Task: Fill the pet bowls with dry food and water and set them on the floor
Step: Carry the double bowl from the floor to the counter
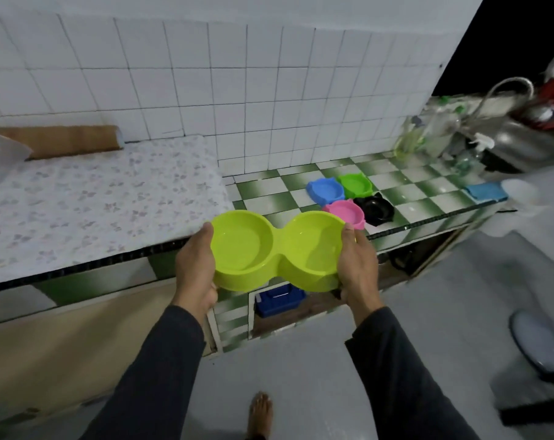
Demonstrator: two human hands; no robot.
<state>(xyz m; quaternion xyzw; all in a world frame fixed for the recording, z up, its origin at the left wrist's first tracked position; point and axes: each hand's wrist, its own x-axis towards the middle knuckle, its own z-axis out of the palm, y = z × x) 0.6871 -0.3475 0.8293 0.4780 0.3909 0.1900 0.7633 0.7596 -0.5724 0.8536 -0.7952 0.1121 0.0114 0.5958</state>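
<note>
Lime-green plastic double pet bowl point(277, 250) is held in the air before the green-and-white checked tile counter point(428, 198), its long axis running left to right, both wells facing up. The left hand point(195, 268) and right hand point(358, 265) each grip one end; fingers beneath are hidden. Whether the wells hold water is hard to tell.

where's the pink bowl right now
In the head view, the pink bowl sits on the checkered counter, beside the black bowl, right of centre.
</note>
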